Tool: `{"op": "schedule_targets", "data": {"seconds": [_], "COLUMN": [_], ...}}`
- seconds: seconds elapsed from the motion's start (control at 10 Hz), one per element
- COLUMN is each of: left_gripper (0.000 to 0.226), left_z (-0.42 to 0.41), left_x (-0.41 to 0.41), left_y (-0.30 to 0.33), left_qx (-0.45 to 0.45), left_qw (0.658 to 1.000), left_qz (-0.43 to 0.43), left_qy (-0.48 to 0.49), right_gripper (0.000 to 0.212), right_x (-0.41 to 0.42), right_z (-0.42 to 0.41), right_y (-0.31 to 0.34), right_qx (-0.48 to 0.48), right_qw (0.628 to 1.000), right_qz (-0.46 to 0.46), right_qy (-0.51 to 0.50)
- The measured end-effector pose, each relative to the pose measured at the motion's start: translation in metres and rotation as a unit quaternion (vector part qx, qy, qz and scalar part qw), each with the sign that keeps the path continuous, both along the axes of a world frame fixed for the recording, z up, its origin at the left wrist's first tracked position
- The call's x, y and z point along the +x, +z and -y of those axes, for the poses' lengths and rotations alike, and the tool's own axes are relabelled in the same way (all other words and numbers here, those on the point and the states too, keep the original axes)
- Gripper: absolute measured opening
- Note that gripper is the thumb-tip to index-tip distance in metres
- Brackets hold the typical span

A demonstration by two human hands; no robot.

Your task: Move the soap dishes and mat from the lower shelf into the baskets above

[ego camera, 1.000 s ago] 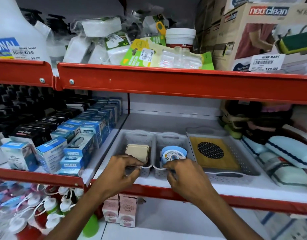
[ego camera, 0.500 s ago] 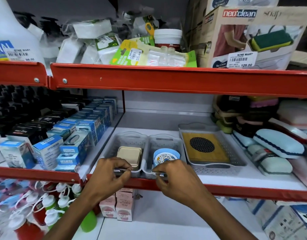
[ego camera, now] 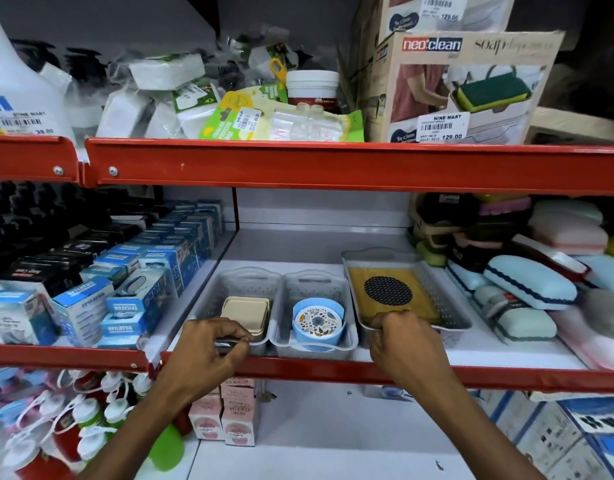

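At the middle shelf's [ego camera: 506, 351] front edge, the left basket's [ego camera: 208, 306] rim is being pinched by the left hand [ego camera: 208, 351]; the wide tray's [ego camera: 458, 306] near rim is being gripped by the right hand [ego camera: 402, 344]. Beige soap dishes [ego camera: 244, 315], blue soap dish [ego camera: 317, 323] and yellow mat [ego camera: 392, 296] are lying inside the containers.

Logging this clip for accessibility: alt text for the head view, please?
Left hand grips the clear basket holding beige square soap dishes; right hand grips the wide tray's front rim. Between them, a round blue floral soap dish.
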State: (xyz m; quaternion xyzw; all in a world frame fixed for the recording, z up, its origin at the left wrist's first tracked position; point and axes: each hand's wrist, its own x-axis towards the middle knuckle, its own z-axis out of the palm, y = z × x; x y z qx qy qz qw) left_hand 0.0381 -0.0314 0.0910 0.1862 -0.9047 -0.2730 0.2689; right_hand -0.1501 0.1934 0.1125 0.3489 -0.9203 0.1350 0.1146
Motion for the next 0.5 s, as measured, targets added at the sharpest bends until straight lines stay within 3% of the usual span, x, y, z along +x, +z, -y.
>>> {"op": "schedule_targets", "data": {"seconds": [0.4,0.5], "left_gripper": [0.016,0.029], "left_z": [0.001,-0.006], "left_x": [-0.001,-0.002], "left_y": [0.0,0.012], "left_qx": [-0.049,-0.149], "left_qw": [0.999,0.987], "left_qz": [-0.013,-0.057], "left_qy": [0.001,-0.024], "right_gripper": [0.022,0.016], "right_x": [0.019,0.019], "right_z": [-0.015,-0.018], "right_y": [0.009,0.016], "right_qx": [0.035,-0.051], "right_qw": [0.999,0.996], "right_qz": [0.001,-0.048], "right_qy": [0.03,0.057]}}
